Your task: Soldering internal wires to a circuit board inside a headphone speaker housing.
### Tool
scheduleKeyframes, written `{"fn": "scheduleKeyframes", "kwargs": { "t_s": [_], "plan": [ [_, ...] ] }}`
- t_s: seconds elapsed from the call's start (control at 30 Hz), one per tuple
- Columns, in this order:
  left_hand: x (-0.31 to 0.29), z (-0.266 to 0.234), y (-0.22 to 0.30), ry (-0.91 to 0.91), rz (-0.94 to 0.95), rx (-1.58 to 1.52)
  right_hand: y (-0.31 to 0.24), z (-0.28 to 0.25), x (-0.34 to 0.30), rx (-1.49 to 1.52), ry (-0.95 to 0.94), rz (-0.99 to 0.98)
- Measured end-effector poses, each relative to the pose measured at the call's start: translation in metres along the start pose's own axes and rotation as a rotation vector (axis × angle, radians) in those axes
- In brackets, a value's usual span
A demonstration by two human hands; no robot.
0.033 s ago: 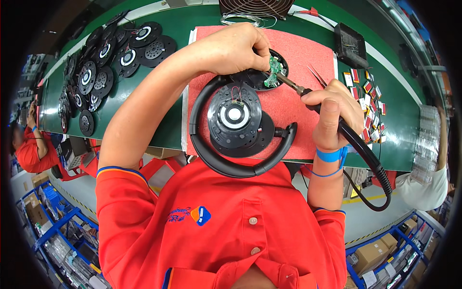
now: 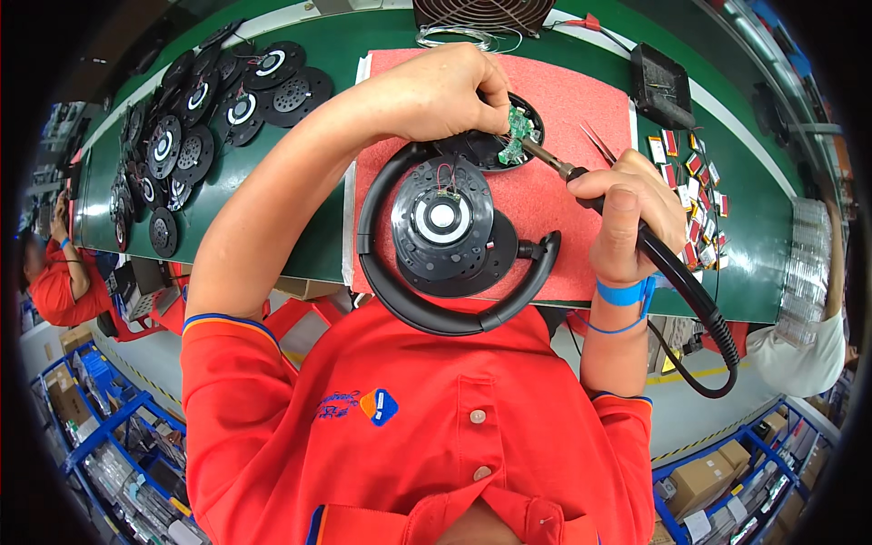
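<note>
A soldering iron is gripped in my right hand, its metal tip touching or nearly touching a green circuit board. That board sits in a black headphone ear cup. Over the cup's far side, my left hand is closed in a pinch on thin wires at the board's edge. Slim tweezer tips jut out beyond my right fingers; whether that hand holds them is unclear. Nearer me, a black headband curves around a round speaker plate with a white ring and red wires.
A pink mat covers the middle of the green table. Several black speaker plates are heaped at left. Small battery packs lie at right, below a black tray. A fan grille stands at the back. People sit on both sides.
</note>
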State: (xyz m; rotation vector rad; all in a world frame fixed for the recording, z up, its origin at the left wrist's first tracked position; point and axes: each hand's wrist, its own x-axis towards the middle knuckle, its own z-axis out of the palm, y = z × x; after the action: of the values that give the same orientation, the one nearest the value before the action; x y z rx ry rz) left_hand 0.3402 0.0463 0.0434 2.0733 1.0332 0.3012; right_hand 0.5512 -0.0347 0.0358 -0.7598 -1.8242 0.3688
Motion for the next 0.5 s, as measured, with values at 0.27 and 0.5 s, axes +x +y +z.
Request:
{"fn": "scheduleKeyframes", "kwargs": {
  "t_s": [0.27,0.5],
  "plan": [
    [0.0003,0.0011,-0.001,0.026,0.02,0.008,-0.0012,0.0004,0.0019,-0.015,-0.019,0.004],
    [-0.0003,0.0017,-0.0024,0.031,0.023,-0.012,-0.0039,0.0039,0.0014,-0.036,-0.014,-0.003]
  ]
}}
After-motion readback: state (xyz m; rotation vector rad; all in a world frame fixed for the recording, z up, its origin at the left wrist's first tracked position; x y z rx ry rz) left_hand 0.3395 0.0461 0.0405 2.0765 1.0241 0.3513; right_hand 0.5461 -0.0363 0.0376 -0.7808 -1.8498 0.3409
